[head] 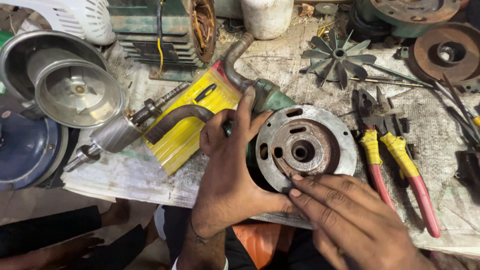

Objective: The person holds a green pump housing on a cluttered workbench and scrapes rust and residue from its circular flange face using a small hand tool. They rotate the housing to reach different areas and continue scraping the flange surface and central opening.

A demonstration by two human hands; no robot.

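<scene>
Left hand (227,170) wraps the near-left rim of the round pump end plate (306,147), thumb along its back; the plate sits seated on the green pump body (270,95), its rusty centre hub exposed. Right hand (345,220), fingers together and flat, presses the plate's near edge without closing on it. Red-and-yellow pliers (395,165) lie just right of the plate; the table edge runs beneath both wrists.

Both hands bare, no gloves, no rings visible. Left hand (227,172): thin dark thread band round the wrist, white sleeve cuff edge just showing at the forearm near the frame bottom. Right hand (345,217): nothing worn, wrist out of frame.
</scene>
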